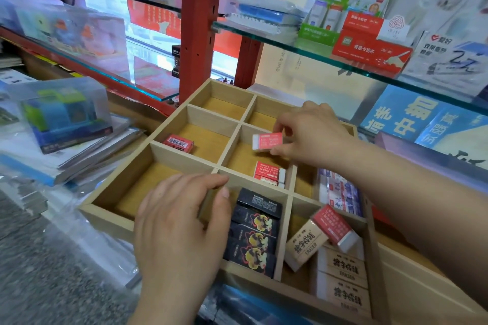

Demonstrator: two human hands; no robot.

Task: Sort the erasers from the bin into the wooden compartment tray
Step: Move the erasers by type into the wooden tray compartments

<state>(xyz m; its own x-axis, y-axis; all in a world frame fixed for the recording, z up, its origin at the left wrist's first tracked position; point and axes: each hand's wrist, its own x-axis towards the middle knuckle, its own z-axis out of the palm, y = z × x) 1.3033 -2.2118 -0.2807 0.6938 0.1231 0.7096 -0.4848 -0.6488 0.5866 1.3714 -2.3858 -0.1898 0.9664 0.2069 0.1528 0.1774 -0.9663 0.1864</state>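
Wooden compartment tray (169, 153): centre of frame, seen at an angle.
Left hand (182, 221): lower centre, palm down, fingers relaxed, tips resting on a tray divider, holding nothing.
Right hand (317, 137): enters from the right; thumb and fingers pinch the red eraser (266, 141).
Red eraser: mid-frame, raised over the middle compartment, above the stored red erasers (269, 173).

head camera, close, looking down at tray (184, 150)
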